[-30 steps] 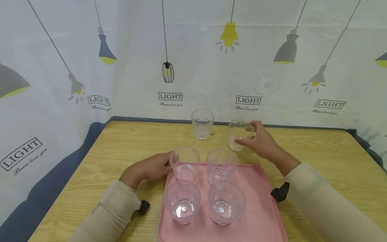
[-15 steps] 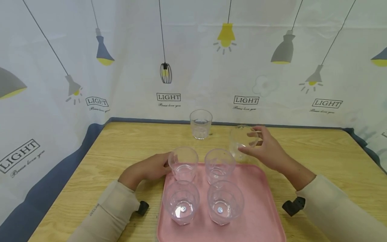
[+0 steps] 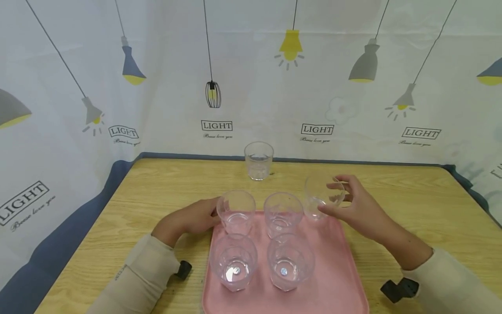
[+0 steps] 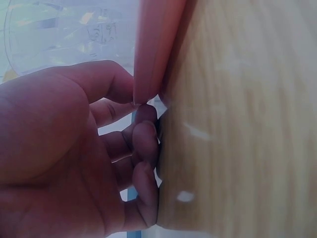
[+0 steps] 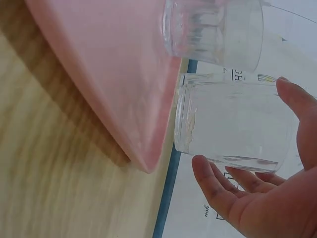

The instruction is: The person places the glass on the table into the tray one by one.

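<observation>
My right hand (image 3: 362,211) grips a clear plastic cup (image 3: 318,192) by its side, thumb and fingers spread around it. In the right wrist view this cup (image 5: 233,121) hangs just beyond a corner of the pink tray (image 5: 106,69), beside a cup (image 5: 213,29) on the tray. At the tray's far left corner, my left hand (image 3: 200,216) pinches the rim, behind a near cup (image 3: 236,211). The left wrist view shows the thumb against the tray edge (image 4: 158,44), the other fingers (image 4: 145,141) curled at the tabletop.
Several clear cups stand in two rows on the tray, including a front left cup (image 3: 234,261), a front right cup (image 3: 291,261) and a back right cup (image 3: 283,213). Another cup (image 3: 259,161) stands at the back of the wooden table (image 3: 176,174), near the printed curtain (image 3: 259,104).
My right hand has brought its cup from the table behind the tray toward me, to over the tray's far right part. The left hand stays at the tray corner.
</observation>
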### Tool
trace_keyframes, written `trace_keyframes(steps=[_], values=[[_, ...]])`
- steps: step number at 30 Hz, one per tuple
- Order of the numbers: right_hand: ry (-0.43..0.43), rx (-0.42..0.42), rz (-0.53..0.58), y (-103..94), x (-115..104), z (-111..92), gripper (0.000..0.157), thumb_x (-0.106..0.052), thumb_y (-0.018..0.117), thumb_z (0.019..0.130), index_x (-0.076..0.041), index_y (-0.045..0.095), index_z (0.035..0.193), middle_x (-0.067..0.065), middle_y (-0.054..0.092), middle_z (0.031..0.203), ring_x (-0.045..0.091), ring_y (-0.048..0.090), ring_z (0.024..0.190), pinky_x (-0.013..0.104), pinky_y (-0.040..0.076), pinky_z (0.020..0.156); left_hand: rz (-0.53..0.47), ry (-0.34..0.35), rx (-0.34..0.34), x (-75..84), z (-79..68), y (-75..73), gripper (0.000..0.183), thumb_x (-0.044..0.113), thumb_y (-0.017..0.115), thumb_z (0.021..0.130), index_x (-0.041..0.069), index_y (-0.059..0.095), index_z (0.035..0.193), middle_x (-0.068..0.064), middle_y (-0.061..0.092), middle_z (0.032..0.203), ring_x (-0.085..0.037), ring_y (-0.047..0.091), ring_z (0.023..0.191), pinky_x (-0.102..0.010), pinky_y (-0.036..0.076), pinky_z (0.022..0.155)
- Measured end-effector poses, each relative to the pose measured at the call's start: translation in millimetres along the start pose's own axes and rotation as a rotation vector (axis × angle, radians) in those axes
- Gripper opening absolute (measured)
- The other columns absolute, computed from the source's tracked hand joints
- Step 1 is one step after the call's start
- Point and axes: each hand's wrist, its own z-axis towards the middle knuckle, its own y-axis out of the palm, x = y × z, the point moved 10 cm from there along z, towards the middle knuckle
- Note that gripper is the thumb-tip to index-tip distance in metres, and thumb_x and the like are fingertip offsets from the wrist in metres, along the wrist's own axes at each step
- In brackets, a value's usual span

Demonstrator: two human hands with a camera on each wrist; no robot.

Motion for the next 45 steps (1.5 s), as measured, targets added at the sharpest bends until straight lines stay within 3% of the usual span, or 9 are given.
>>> trace_keyframes(steps=[8, 21, 45], values=[[-0.025, 0.004, 0.04, 4.0, -0.8, -14.9, 0.088, -0.031, 0.079, 0.087, -0.002, 0.024, 0.149, 0.021, 0.048, 0.146, 0.037, 0.057, 0.12, 0.031, 0.057, 0.086, -0.006, 0.008, 0.001, -0.3, 0.9, 0.3, 0.036, 0.029, 0.053, 0.104, 0.016, 0.053, 0.137, -0.007, 0.058, 0.141, -0.027, 0.048, 0.138, -0.05, 0.036, 0.117], [-0.046, -0.008, 0.069, 10.3, -0.4, -25.2, 0.087, -0.028, 0.081, 0.085, -0.001, 0.027, 0.148, 0.022, 0.048, 0.145, 0.034, 0.06, 0.115, 0.03, 0.057, 0.088, -0.015, 0.006, -0.003, 1.1, 0.2, 0.3, 0.037, 0.026, 0.055, 0.103, 0.016, 0.053, 0.138, -0.007, 0.058, 0.141, -0.026, 0.048, 0.138, -0.05, 0.036, 0.117], [-0.032, -0.032, 0.065, 19.2, 4.9, -29.8, 0.088, -0.029, 0.081, 0.085, -0.003, 0.026, 0.149, 0.022, 0.047, 0.147, 0.041, 0.057, 0.122, 0.034, 0.058, 0.088, 0.007, -0.009, 0.005, -0.5, -0.3, -0.1, 0.034, 0.026, 0.056, 0.103, 0.016, 0.054, 0.136, -0.006, 0.06, 0.137, -0.025, 0.05, 0.135, -0.05, 0.038, 0.115]])
